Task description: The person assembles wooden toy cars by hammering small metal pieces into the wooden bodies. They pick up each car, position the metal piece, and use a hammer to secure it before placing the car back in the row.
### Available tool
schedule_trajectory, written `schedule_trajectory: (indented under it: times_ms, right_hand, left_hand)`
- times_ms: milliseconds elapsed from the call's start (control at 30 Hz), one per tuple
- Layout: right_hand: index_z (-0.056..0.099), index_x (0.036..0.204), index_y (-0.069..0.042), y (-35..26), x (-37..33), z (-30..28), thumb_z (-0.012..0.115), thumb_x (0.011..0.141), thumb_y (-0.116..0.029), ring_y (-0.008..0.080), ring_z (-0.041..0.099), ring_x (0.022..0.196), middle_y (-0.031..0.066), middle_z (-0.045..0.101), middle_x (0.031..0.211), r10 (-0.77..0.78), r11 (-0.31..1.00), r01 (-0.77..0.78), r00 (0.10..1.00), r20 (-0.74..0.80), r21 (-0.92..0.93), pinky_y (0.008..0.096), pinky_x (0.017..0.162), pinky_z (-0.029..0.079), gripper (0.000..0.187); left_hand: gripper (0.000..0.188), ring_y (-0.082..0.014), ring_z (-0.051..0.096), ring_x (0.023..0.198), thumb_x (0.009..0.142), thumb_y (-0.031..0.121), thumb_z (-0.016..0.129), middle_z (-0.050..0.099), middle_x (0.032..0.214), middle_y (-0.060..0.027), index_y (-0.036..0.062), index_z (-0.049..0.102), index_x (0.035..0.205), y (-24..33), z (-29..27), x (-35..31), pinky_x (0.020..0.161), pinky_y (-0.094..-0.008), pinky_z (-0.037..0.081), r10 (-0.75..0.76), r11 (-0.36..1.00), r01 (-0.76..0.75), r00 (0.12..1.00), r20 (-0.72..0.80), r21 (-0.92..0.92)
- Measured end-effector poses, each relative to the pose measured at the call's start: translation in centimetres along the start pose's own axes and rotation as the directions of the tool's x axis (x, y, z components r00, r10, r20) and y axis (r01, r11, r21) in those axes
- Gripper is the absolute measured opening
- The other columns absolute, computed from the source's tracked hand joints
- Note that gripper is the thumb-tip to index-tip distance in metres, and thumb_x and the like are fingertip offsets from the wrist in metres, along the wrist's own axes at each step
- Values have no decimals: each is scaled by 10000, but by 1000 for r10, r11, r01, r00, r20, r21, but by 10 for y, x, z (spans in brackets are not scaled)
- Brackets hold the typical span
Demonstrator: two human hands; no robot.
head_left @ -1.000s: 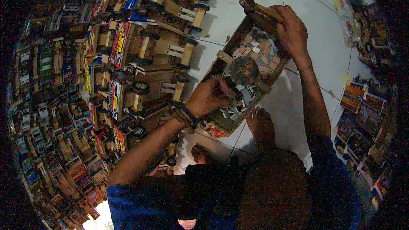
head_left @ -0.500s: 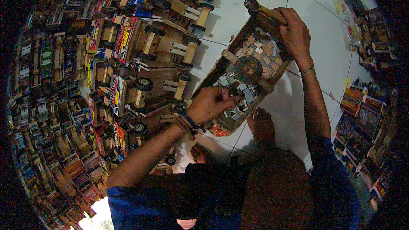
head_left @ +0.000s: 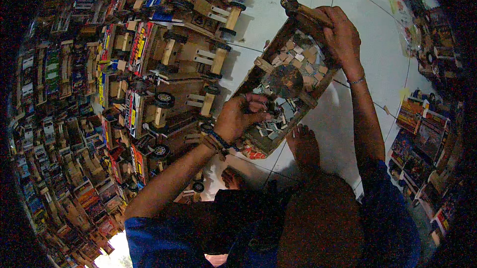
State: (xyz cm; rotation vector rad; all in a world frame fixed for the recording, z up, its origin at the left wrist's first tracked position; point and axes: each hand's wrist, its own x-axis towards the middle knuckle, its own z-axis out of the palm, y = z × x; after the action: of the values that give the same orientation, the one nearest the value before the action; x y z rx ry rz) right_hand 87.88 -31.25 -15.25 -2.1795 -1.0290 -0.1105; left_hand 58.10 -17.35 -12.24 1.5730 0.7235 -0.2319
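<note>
The left hand [head_left: 236, 119] hangs over the near end of a wooden box, fingers half curled and thumb a little apart from them; whether a small piece is pinched there I cannot tell. The right hand [head_left: 343, 34] is closed firmly round the handle of a hammer [head_left: 309, 13], at the box's far right corner.

The likeliest trouble, I judge, is a bruised left thumb or finger, should the hammer come down while that hand is so near the dark round disc [head_left: 285, 81]. The loose grey pieces [head_left: 285, 111] may have sharp edges that could nick a fingertip, and a knock to the box could scatter the tan pieces [head_left: 298, 59].

The hammer's head points to the upper left, its long axis slanting down and right into the palm. The wooden box [head_left: 278, 40] sits on the tiled floor [head_left: 367, 0], its long axis running from upper right to lower left, the near end beside a bare foot [head_left: 304, 144]. Left of it stand wooden toy trucks [head_left: 169, 52].
</note>
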Motion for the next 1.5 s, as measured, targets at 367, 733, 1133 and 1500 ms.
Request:
schedule_trajectory:
  times_ms: [367,733,1133,1500]
  right_hand:
    - [605,1209,-129,1,-1,3,601,790,4,349,635,1038,94,631,1128,-12,1000,12,999,-33,8,433,896,515,440]
    - [613,1205,-120,-2,-1,0,566,767,16,357,630,1046,103,638,1129,19,1000,-19,1000,-10,-4,430,906,511,461]
    - [614,1200,-115,-1,-1,0,565,771,8,365,629,1040,114,633,1120,15,1000,-14,1000,-12,19,435,908,506,449]
    - [603,1208,-121,-4,-1,-2,558,787,34,360,625,1066,112,629,1134,-11,1000,11,1000,-7,29,443,911,506,451]
  left_hand:
    - [526,-323,598,1134,757,286,856,655,1156,-185,-5,677,1157,-16,-1,6,965,-426,490,196,835,-249,968,157,490]
    - [794,-552,323,1378,855,517,650,223,1529,-372,-9,460,1419,-27,57,24,1068,-703,278,263,335,-230,954,144,914]
    - [331,-452,510,1248,879,103,558,460,1411,-294,-25,618,1179,-23,19,52,1039,-472,466,184,339,-222,969,167,914]
    - [526,-500,166,1479,912,260,583,199,1585,-280,139,506,1418,-38,37,34,1100,-659,305,118,191,-331,942,313,924]
